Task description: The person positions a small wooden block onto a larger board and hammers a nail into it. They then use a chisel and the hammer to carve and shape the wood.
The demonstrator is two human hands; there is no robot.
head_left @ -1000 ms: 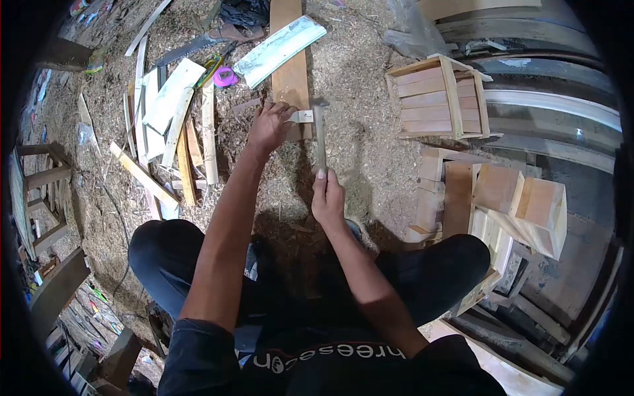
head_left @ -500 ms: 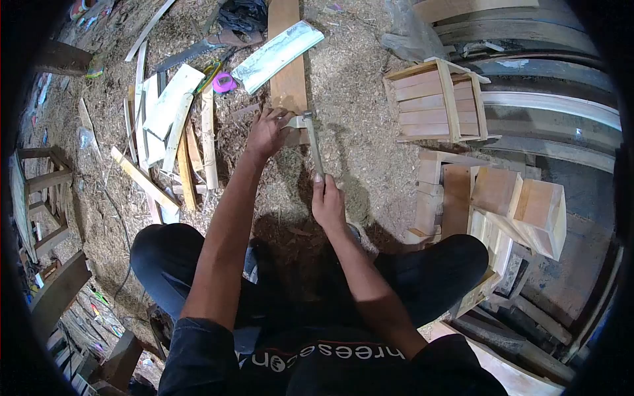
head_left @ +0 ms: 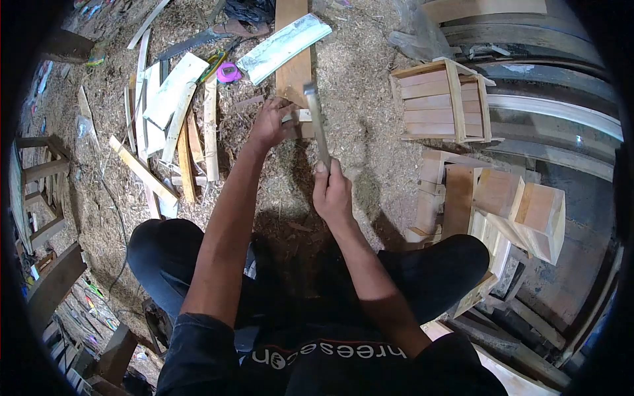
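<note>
My right hand is closed round the lower handle of a hammer, whose head points away from me above a board. My left hand is closed on a small pale wood piece, pressed near the close end of the brown board. Its fingertips are partly hidden, and I cannot make out whether a nail is there. Across the board's farther part lies a whitish painted plank.
Wood strips, a pink tape measure and a handsaw lie to the left. On the right stand a slatted wooden crate and wooden boxes. Sawdust and shavings cover the ground.
The hammer head has moved away from the small wood piece, showing more of the piece. My right hand has shifted slightly. My left hand still holds the piece. The whole view has tilted a little.
</note>
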